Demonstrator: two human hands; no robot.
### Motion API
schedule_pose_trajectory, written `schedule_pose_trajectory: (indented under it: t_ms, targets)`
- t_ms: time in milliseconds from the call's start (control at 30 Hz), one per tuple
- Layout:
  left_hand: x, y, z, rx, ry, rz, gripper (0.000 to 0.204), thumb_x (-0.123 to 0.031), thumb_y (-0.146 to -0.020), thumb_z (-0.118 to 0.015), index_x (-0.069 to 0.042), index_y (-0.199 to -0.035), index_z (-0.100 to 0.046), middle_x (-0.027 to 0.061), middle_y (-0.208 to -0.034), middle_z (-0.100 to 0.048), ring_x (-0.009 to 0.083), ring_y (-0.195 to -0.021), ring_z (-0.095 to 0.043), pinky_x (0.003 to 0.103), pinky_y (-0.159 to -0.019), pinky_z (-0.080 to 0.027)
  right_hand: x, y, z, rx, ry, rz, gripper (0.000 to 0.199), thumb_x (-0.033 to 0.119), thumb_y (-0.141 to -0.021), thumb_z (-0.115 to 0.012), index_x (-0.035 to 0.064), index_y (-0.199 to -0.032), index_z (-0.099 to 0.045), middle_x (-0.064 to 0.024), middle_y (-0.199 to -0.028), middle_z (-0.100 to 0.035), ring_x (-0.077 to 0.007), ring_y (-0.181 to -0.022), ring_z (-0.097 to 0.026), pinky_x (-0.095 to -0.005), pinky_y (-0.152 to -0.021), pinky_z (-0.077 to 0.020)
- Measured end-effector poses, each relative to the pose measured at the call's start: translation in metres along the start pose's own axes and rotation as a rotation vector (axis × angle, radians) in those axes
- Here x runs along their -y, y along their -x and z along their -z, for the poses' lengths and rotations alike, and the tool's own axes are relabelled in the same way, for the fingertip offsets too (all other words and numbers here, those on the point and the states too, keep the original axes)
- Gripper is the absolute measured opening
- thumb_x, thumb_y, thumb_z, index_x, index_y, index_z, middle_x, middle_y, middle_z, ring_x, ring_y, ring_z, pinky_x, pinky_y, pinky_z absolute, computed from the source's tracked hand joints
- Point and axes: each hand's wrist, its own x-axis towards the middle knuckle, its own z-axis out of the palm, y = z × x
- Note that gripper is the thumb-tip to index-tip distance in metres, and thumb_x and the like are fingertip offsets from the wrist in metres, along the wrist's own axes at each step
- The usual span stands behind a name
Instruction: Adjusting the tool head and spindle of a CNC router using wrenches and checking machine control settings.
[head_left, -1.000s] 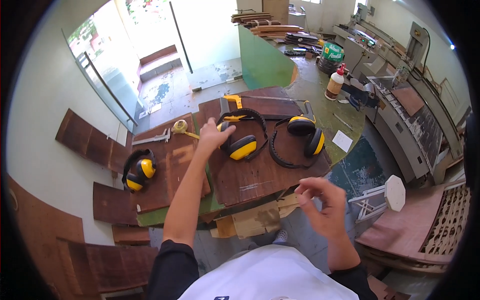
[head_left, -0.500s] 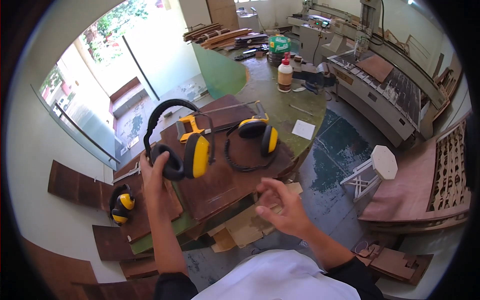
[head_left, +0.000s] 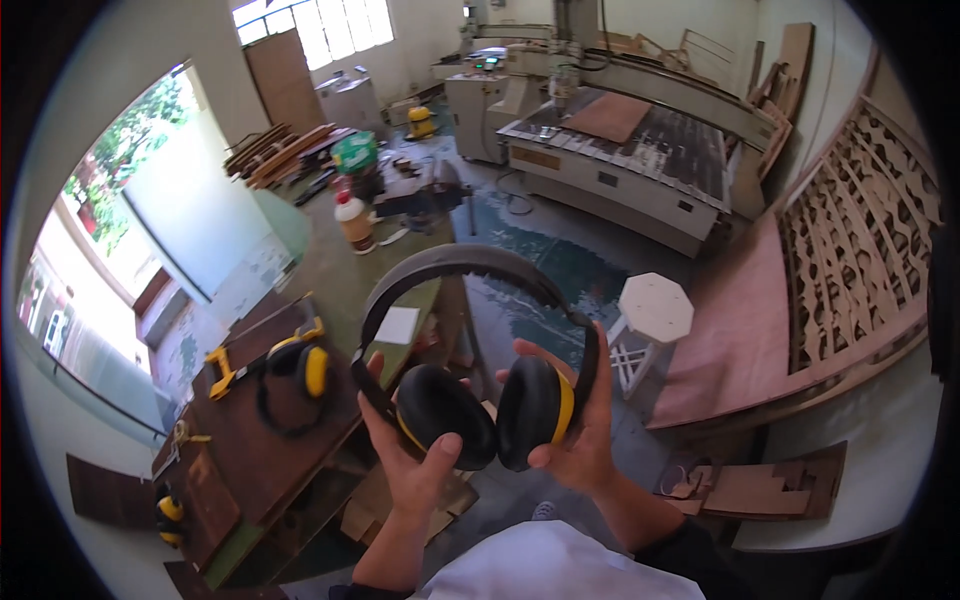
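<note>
A pair of black and yellow earmuffs (head_left: 447, 415) is in front of me, headband arched upward and the black cushions turned toward me. Around the left cup and the lower band, my left hand (head_left: 408, 478) is closed, thumb on the cushion. My right hand (head_left: 585, 450) grips the other cup from outside, its thumb near the lower rim. The cups almost touch at the middle. On the dark brown board to the left lie a second pair of earmuffs (head_left: 312, 370) and a yellow-handled hacksaw (head_left: 222, 373). A third pair of earmuffs (head_left: 170, 516) is at the far lower left.
The green worktable (head_left: 330, 262) carries a white square (head_left: 398, 325), a red-topped bottle (head_left: 353, 222) and stacked wood strips (head_left: 280, 155). A white stool (head_left: 655, 308) stands to the right, before a leaning pinkish panel (head_left: 728, 335). A large flatbed machine (head_left: 610, 175) is behind.
The earmuffs have moved right, away from the table, and turned cushions toward me. My right hand, earlier empty, now holds one cup. My view has swung to the right.
</note>
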Motion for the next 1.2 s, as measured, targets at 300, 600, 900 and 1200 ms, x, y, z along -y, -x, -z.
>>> schedule_pose_trajectory:
  t_ms: [300, 600, 900, 1200]
  targets:
    - [0.084, -0.057, -0.114, 0.192, 0.212, 0.141, 0.114, -0.031, -0.071, -0.077, -0.011, -0.144, 0.008, 0.0225, -0.118, -0.050, 0.0303, -0.099, -0.059, 0.039, -0.085, -0.049, 0.023, -0.037, 0.125, -0.164, 0.127, -0.017, 0.115, 0.028, -0.071, -0.079, 0.0086, -0.143, 0.009, -0.0202, -0.125, -0.045, -0.0276, -0.106, -0.055, -0.0352, -0.089, -0.0471]
    - [0.154, -0.196, -0.165, 0.232, 0.167, 0.116, 0.100, -0.026, -0.068, -0.071, -0.013, -0.145, -0.008, 0.0199, -0.103, -0.056, 0.0263, -0.083, -0.063, 0.038, -0.073, -0.055, 0.004, -0.155, 0.221, -0.254, 0.216, -0.117, 0.110, 0.028, -0.072, -0.078, 0.0078, -0.144, 0.002, -0.0199, -0.117, -0.051, -0.0249, -0.096, -0.060, -0.0329, -0.080, -0.0513]
    - [0.226, -0.341, -0.178, -0.030, 0.174, 0.050, 0.081, -0.008, -0.072, -0.061, -0.008, -0.143, -0.022, 0.0141, -0.098, -0.058, 0.0195, -0.080, -0.060, 0.032, -0.072, -0.053, 0.042, -0.280, 0.260, -0.119, 0.302, 0.157, 0.045, 0.038, -0.086, -0.060, -0.0054, -0.099, -0.060, -0.0174, -0.084, -0.059, -0.0170, -0.076, -0.060, -0.0319, -0.066, -0.0489]
    - [0.275, -0.440, -0.200, -0.081, 0.105, 0.083, 0.086, -0.017, -0.069, -0.065, -0.007, -0.143, -0.022, 0.0148, -0.099, -0.057, 0.0216, -0.082, -0.061, 0.035, -0.075, -0.054, 0.060, -0.439, 0.309, 0.784, -0.121, -0.147, 0.034, 0.034, -0.092, -0.051, 0.0008, -0.098, -0.053, -0.0075, -0.066, -0.051, -0.0132, -0.055, -0.045, -0.0265, -0.052, -0.0380]
